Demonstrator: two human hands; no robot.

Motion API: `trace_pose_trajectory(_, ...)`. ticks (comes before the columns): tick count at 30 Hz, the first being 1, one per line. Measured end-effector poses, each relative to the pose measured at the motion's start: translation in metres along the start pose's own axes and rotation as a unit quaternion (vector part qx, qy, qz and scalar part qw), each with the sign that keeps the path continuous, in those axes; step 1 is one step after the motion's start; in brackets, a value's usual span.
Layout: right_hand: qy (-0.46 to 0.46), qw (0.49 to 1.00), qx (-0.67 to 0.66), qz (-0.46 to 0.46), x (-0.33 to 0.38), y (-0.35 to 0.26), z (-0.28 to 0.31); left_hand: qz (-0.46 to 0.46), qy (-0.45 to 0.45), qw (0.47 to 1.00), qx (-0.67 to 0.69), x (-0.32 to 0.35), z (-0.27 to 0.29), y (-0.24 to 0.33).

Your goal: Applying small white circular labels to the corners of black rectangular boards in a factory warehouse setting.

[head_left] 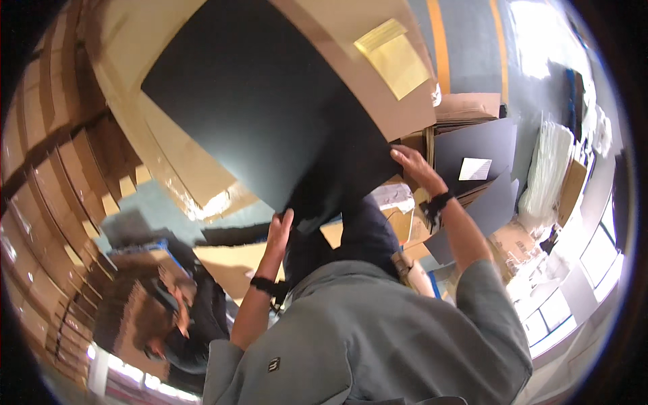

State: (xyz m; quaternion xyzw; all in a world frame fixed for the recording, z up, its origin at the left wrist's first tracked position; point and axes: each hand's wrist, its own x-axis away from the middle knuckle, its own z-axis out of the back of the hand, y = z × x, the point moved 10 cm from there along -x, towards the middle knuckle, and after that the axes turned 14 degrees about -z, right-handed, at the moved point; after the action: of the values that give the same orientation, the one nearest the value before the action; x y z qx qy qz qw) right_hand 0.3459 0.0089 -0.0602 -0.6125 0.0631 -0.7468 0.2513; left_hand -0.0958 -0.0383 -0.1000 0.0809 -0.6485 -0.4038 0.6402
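A large black sheet (263, 88), flat and smooth, lies tilted across cardboard in front of me. At its near left corner my left hand (279, 233) grips the edge, thumb on top. My right hand (413, 164) pinches the near right corner, fingers partly under the sheet. Beneath it spreads a brown cardboard surface (378, 108). To the right of the sheet, a yellow paper packet (395, 59) rests on that cardboard. Dark bands circle both my wrists.
Stacked cartons (40, 196) line the left side. Another person (196, 317) works at the lower left beside a brown stack. Dark grey panels (472, 150) and flattened cardboard (467, 106) stand at my right, near a plastic-wrapped bundle (548, 169). Orange stripes (437, 40) mark the grey floor.
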Motion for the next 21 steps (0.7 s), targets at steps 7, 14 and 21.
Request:
trace_pose_trajectory(7,-0.02,0.991,0.116,0.061,-0.015,-0.04,-0.042,-0.002,0.192,0.934,0.3,-0.012,-0.008,-0.049)
trace_pose_trajectory(14,0.02,0.995,0.1,0.004,-0.029,0.041,-0.04,-0.064,0.26,0.938,0.218,0.0,-0.003,0.024)
trace_pose_trajectory(21,0.001,0.999,0.043,-0.014,-0.008,0.012,-0.055,-0.129,0.222,0.935,0.245,-0.005,0.013,0.03)
